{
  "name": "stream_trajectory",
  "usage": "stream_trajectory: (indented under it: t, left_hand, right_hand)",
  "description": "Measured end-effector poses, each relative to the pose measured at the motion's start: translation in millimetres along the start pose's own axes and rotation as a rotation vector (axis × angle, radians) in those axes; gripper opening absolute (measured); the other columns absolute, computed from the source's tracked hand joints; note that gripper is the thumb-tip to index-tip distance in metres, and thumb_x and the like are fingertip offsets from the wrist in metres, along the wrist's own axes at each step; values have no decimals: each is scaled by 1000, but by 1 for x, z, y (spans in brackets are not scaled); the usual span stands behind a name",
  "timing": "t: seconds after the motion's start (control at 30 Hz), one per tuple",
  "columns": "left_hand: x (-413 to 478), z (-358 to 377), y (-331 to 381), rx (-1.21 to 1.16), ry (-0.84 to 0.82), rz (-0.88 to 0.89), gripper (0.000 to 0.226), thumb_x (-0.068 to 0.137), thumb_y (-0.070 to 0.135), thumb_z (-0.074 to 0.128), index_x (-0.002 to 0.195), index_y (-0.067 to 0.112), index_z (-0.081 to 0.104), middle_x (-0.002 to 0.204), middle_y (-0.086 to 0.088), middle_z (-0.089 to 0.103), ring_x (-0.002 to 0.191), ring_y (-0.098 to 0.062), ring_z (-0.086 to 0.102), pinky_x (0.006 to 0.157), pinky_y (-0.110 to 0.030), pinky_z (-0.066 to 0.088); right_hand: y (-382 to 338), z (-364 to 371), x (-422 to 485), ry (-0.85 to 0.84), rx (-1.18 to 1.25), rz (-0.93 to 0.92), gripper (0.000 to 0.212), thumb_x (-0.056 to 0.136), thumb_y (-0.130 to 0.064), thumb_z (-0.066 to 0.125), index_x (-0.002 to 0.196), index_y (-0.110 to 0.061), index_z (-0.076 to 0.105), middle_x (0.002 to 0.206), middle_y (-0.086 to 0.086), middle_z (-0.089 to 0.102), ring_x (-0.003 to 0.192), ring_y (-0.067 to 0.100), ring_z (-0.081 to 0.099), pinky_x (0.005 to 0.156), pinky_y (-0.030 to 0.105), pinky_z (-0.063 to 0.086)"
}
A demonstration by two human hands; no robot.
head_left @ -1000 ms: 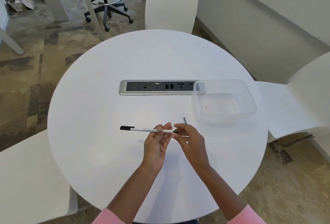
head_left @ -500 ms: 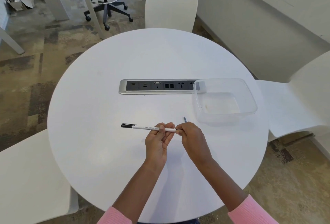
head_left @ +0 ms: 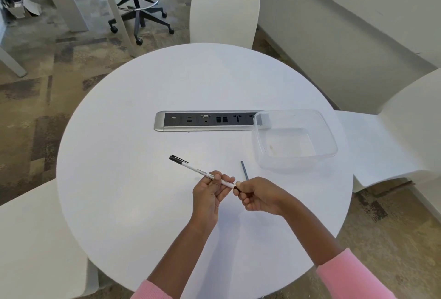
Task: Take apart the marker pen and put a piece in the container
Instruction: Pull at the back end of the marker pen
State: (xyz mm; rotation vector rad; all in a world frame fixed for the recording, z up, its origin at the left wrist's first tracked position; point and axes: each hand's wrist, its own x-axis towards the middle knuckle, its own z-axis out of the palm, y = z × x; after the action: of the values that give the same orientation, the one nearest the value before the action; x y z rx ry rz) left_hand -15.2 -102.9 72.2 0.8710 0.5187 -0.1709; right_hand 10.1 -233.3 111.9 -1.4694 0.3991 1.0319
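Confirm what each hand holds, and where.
Both hold the marker pen: the left hand grips the white barrel near the end opposite its black cap; the right hand pinches the dark piece at that end. The grey rod lies unheld on the table.

Tilted white marker pen (head_left: 202, 171), clear container (head_left: 298, 164)

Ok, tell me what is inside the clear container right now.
The clear container holds no pen piece; only a small brownish smudge shows on its floor. Its walls are see-through, so nothing inside is covered. The grey rod lies outside, on the table.
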Motion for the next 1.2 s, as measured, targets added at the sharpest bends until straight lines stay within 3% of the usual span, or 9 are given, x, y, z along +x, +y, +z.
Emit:
stream_trajectory:
  t: [0.07,0.17,0.27,0.33,0.47,0.7,0.83,0.97,1.2]
  left_hand:
    - [4,-2,5,-11,10,6,20,93,3,43,78,7,54,56,3,69,64,-11,71,58,-20,57]
    - [8,-6,12,-40,24,22,21,94,3,42,77,8,54,57,3,69,66,-11,71,59,-19,57]
    - [9,-6,15,-61,27,27,21,94,3,42,77,8,54,58,2,70,67,-11,72,59,-20,57]
    - [8,-5,14,-77,26,27,21,94,3,43,78,8,54,59,2,71,66,-11,72,59,-20,57]
    - [8,-5,12,-94,22,24,20,93,4,44,77,8,55,60,1,71,66,-11,71,59,-20,57]
    - [7,-6,9,-85,25,3,19,94,4,43,79,8,55,61,0,72,66,-11,71,60,-20,57]
    - [6,-8,9,-99,35,-15,18,93,3,44,79,7,55,60,-1,71,65,-13,72,58,-21,57]
    - [7,-9,12,-97,46,-15,17,93,2,44,81,5,56,59,-2,71,64,-15,72,57,-23,58]
    - [5,-9,13,-63,49,-31,17,92,1,44,81,4,56,56,-1,70,62,-17,72,56,-23,58]
  right_hand:
    - [6,7,4,120,-171,-143,34,95,-22,40,70,-10,59,59,0,47,51,9,43,50,15,41]
    - [19,16,8,378,-409,-394,14,86,-27,57,86,-14,63,68,-2,55,61,10,52,58,14,42]
    - [28,22,9,523,-568,-612,18,78,-16,67,96,-14,60,80,-1,54,72,13,54,61,9,41]
    - [30,27,10,588,-721,-718,19,81,-11,64,100,-10,59,88,5,55,82,19,56,68,18,45]
    - [30,29,10,703,-966,-839,14,87,-13,56,95,-2,59,90,15,59,84,28,56,68,38,50]
    - [31,29,13,692,-1092,-815,18,93,-16,45,92,-1,56,83,15,53,78,27,50,57,36,42]
    - [31,27,16,614,-1022,-785,20,94,-18,42,91,-3,55,76,6,41,73,18,39,61,31,35]
    - [24,26,15,473,-798,-686,22,92,-17,46,70,-14,50,66,4,41,65,17,37,56,26,25]
    - [17,23,11,227,-199,-372,39,88,-11,50,50,-17,47,53,0,37,45,9,38,46,18,33]
